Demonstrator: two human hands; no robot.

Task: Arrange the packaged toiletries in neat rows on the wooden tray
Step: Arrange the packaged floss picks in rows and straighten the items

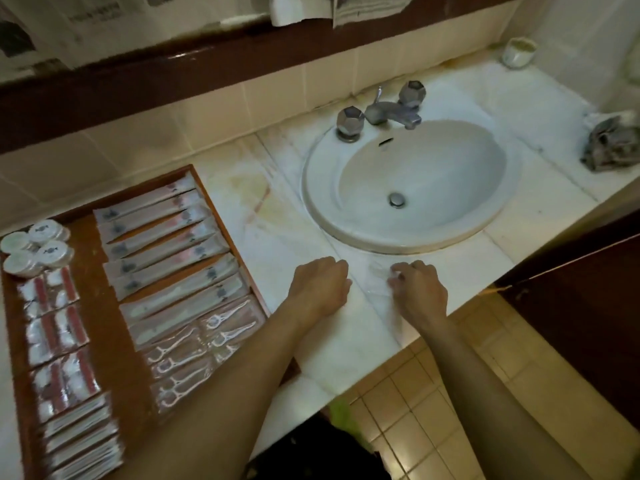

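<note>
I see the wooden tray (88, 233) at the left of the counter (540, 216), its right rim just beside bare marble. On it the long white sachets (162, 237) lie in a slanted row along the right side, with the clear floss-pick packets (204, 344) nearer to me below them. Down the left side run the red-striped packets (57, 327), then a stack of flat white packets (83, 438) at the near edge. The round white tubs (34, 245) cluster in the far left corner. A bare strip of wood runs between the two columns.

My left hand (320, 289) rests on the counter just right of the tray's rim, fingers curled under in a clenched grip with nothing visible in it. My right hand (417, 289) sits near it, fingertips drawn together over the marble; something thin and clear may lie under them, but it is too blurred, so I cannot tell whether that grip holds anything.

Open marble lies between the tray and the sink (412, 183), which takes up the middle of the counter just beyond both hands. The tap (388, 112) stands at its far rim. A crumpled grey cloth (609, 143) sits at the right edge, and a small white cup (518, 51) in the far right corner.
</note>
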